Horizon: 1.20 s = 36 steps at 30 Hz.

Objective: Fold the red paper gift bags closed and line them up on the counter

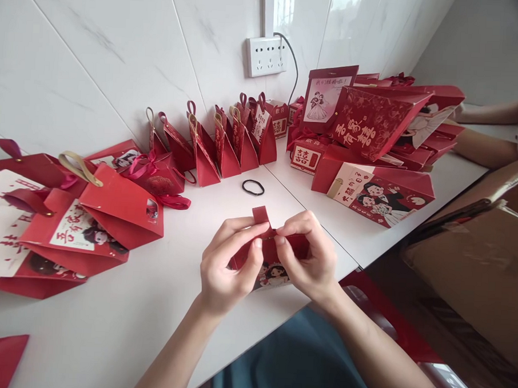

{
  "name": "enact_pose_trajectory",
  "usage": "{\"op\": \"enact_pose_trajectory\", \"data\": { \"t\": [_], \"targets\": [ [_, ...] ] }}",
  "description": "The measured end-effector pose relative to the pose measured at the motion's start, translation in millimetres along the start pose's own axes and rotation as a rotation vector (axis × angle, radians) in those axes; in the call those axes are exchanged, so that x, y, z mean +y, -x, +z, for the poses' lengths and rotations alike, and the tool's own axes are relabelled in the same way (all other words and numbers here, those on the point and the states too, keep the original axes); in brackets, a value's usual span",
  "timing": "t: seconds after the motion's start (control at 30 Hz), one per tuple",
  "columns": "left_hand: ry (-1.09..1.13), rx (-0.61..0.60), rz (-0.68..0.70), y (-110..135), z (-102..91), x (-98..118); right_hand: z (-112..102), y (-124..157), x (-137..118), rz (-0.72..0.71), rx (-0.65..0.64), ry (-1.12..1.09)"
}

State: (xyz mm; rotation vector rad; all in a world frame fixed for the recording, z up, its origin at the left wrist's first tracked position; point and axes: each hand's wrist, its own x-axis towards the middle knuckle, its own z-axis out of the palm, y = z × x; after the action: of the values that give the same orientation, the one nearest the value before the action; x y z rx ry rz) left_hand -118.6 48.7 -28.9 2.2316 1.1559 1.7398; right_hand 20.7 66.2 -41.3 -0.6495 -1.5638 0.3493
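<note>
My left hand [228, 261] and my right hand [308, 254] meet over the white table's near edge and pinch a small red paper gift box [269, 267] between them. The box carries a cartoon couple on its front, and a red flap sticks up between my thumbs. Both hands are closed on the box's top folds. A black hair tie [253, 187] lies on the table just beyond them.
Folded red gift boxes [227, 144] stand in a row along the wall. Larger red bags [112, 207] lie at left, and a stack of flat red boxes [373, 142] at right. Another person's arm [488, 148] rests at far right. Cardboard cartons [480, 249] stand beside the table.
</note>
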Motion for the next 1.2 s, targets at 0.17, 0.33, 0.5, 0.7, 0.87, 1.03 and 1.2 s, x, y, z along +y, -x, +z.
{"op": "enact_pose_trajectory", "data": {
  "t": [0.17,0.33,0.5,0.7,0.87,1.03,1.2],
  "targets": [
    [0.031,-0.025,0.003,-1.1,-2.3,-0.6,0.1,-0.5,-0.1,-0.005,0.007,-0.02],
    [0.018,-0.021,0.025,-1.7,-2.3,-0.6,-0.6,-0.1,-0.4,0.006,0.005,-0.047],
    [0.018,-0.026,0.013,-1.2,-0.9,-1.0,-1.4,-0.5,0.0,0.016,0.0,-0.056],
    [0.009,-0.024,0.021,-0.5,-2.6,-0.4,-1.5,0.4,0.5,0.0,0.006,-0.064],
    [0.005,-0.036,-0.003,-1.2,-2.2,-1.1,0.1,-0.3,0.7,0.021,0.004,-0.067],
    [0.036,-0.026,-0.011,-1.2,-2.1,-0.4,-0.5,-0.9,0.7,0.008,-0.006,-0.061],
    [0.03,-0.03,-0.017,-0.2,-1.8,0.2,-0.3,0.3,2.5,0.011,0.016,-0.067]
  ]
}}
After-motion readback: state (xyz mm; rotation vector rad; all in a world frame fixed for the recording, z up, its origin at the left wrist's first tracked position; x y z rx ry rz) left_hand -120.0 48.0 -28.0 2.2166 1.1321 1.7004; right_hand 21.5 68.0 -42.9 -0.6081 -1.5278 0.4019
